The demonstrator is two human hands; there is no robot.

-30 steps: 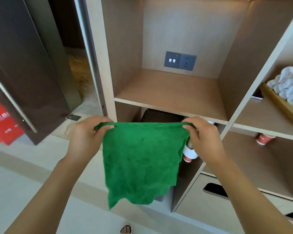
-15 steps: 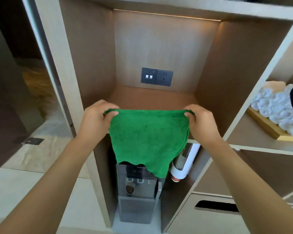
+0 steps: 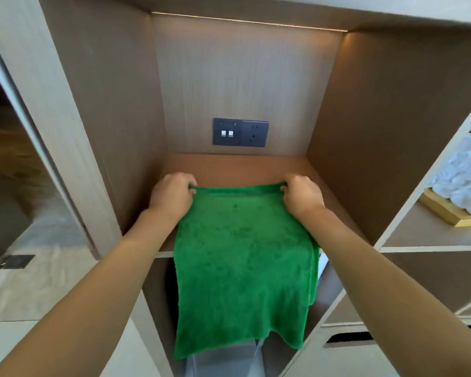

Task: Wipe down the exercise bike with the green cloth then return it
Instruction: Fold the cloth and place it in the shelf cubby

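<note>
I see the square green terry cloth [image 3: 242, 257] spread flat between both hands, its top hem running left to right over the wooden shelf board [image 3: 237, 165] of the open cubby. From that hem its length drops toward me, over the shelf's front edge and down in front of the compartment below, where the ragged lower edge hangs free with one corner lower on the left.

Behind the cloth, on the cubby's back panel, sits a dark grey switch and socket plate [image 3: 240, 132], well apart from the hem. A lit strip runs along the top of the back panel. In the compartment to the right I make out a pile of rolled white towels [image 3: 465, 175] in a gold-edged tray [image 3: 446, 213]. Below the shelf a pale appliance [image 3: 223, 361] shows under the cloth's lower edge, mostly hidden. Nothing lies on the shelf board between the hem and the back wall.

My left hand [image 3: 172, 194] pinches the cloth's top left corner, fingers curled under the hem. My right hand [image 3: 302, 195] grips the top right corner the same way, keeping the hem taut.
</note>
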